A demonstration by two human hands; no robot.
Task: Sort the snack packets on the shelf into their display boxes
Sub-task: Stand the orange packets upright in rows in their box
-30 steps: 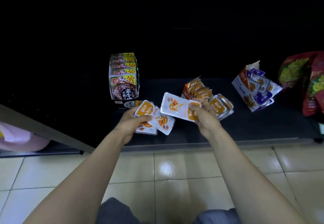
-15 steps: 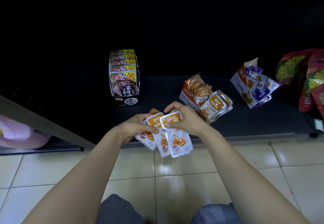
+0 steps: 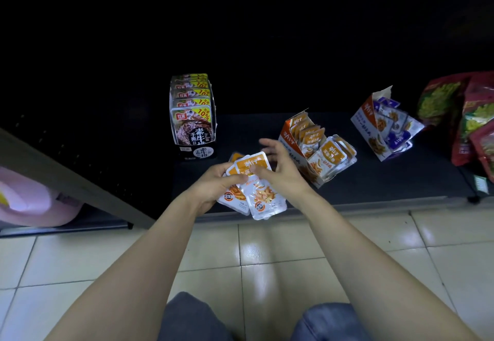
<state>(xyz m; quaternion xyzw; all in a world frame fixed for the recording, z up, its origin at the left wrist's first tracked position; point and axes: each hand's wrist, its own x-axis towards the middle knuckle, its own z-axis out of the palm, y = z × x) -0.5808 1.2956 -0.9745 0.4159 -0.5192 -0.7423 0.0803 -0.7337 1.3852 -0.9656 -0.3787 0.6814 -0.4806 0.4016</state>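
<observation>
The orange-and-white snack packets point(image 3: 263, 193) are stacked in a loose fan, orange ends up, over the front edge of the shelf point(image 3: 374, 180). The fan is in front of the gap between the black display box and the orange display box.

- Left hand point(image 3: 213, 188): the grip is closed on the fan from the left side, with the thumb across the front of the packets and the fingers hidden behind them.
- Right hand point(image 3: 283, 172): the grip is spread. The fingers are extended, apart and blurred. The thumb lies against the orange top of the front packet.

The orange display box point(image 3: 290, 140) stands just right of the right hand, tilted back, with matching packets leaning out of its open front. The purple-and-white display box point(image 3: 365, 124) stands further right, well apart, also tilted and holding purple packets. The black display box point(image 3: 192, 127) stands upright to the left rear, with a row of dark packs filed inside.

Red bags point(image 3: 475, 116) lean at the right end of the shelf. A pink object point(image 3: 26, 201) lies at the far left. The tiled floor point(image 3: 267, 247) runs below the shelf, and the person's knees point(image 3: 187, 319) show at the bottom.
</observation>
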